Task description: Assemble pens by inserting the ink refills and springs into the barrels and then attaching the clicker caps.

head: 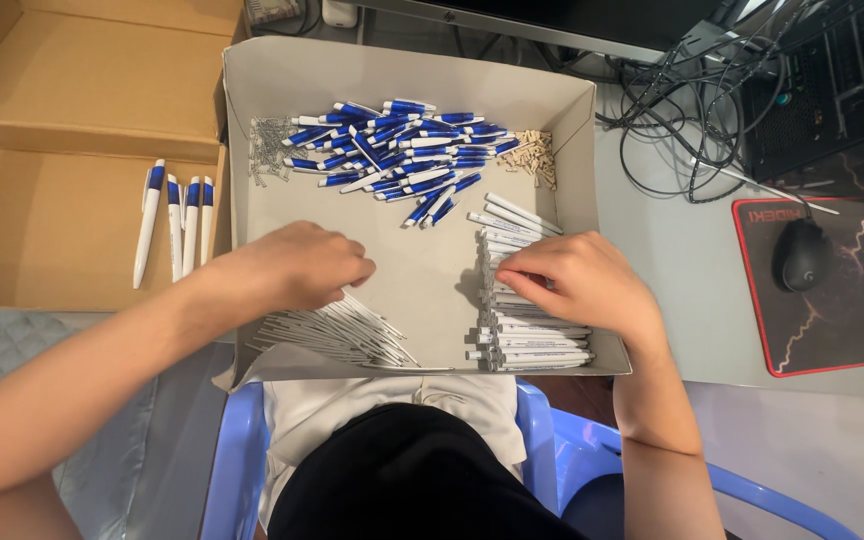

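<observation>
A shallow grey cardboard tray [252, 80] holds pen parts. My left hand [297, 265] rests, fingers curled, on a pile of thin white refills [352, 335] at the tray's near left. My right hand [577, 280] presses its fingertips on a stack of white pen barrels [532, 345] at the near right. A heap of blue and white pen tops [402, 145] lies at the back, with small metal springs [270, 150] to its left and tan small parts [534, 155] to its right. Whether either hand pinches a piece is hidden.
Several finished blue and white pens [174, 225] lie in a brown cardboard box [72, 100] on the left. A black mouse [802, 255] sits on a red-edged mat [852, 320] at the right, with cables [692, 110] behind. A blue plastic chair [552, 450] is below me.
</observation>
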